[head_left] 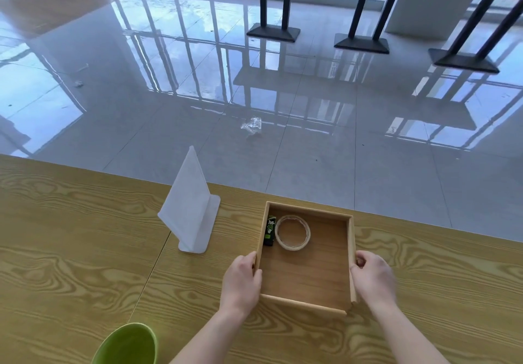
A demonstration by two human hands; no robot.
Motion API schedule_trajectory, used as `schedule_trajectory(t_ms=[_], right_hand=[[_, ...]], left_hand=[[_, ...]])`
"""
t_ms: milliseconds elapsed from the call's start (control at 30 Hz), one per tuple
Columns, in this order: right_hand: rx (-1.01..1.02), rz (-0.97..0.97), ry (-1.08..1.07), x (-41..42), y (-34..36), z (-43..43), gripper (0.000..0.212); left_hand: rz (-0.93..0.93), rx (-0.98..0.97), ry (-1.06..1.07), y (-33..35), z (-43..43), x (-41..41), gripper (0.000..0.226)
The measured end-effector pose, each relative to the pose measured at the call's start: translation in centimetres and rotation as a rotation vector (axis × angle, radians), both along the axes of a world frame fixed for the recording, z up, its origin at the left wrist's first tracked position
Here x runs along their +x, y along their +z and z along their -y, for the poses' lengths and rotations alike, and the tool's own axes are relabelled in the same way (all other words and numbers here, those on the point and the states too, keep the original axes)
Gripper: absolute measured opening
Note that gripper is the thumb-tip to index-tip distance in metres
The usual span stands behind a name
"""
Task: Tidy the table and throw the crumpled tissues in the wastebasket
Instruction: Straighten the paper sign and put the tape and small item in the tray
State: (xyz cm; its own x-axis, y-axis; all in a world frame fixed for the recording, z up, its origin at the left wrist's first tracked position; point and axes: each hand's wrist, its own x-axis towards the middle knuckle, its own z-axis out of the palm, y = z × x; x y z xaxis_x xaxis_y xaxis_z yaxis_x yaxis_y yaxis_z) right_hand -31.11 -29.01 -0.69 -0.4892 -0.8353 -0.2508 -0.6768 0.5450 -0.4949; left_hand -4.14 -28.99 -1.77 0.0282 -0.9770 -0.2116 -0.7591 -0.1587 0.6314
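A square wooden tray [308, 209] sits on the wood-grain table [70, 236], near its far edge. Inside it, at the back left, lie a roll of tape [292, 232] and a small black-and-green pack [270, 230]. My left hand [243, 280] grips the tray's left wall, thumb inside. Holding the right wall is my right hand [373, 277]. A green wastebasket [127, 345] shows at the bottom edge, left of my left forearm. No crumpled tissues are visible on the table.
A white upright sign holder [189, 205] stands just left of the tray. Beyond the table edge is shiny tiled floor with a crumpled clear wrapper [251, 124] and small scraps [79, 83]. Black table legs [273, 31] stand farther back.
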Motion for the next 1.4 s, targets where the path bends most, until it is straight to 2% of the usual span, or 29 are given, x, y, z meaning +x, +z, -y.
schedule_trajectory(t_ms=[233,500,800,967,1133,1400], right_hand=[[-0.007,0.016,0.023,2.9,-0.3,0.6,0.026],[-0.036,0.076,0.054,5.8,-0.5,2.4,0.026],[-0.053,0.117,0.082,7.9,-0.5,4.2,0.032],[-0.058,0.129,0.097,8.7,-0.7,4.6,0.031],[-0.064,0.125,0.106,9.0,-0.7,4.7,0.032],[-0.080,0.131,0.117,9.3,-0.7,4.2,0.034]], left_hand=[[0.008,-0.010,0.109,0.4,0.5,2.6,0.040],[-0.014,-0.013,0.245,1.1,1.4,4.9,0.019],[-0.034,-0.022,0.382,0.2,0.8,6.6,0.036],[-0.060,-0.026,0.445,0.3,1.3,7.3,0.030],[-0.041,-0.022,0.439,0.2,1.5,7.7,0.016],[-0.045,-0.035,0.431,0.0,1.1,8.0,0.030]])
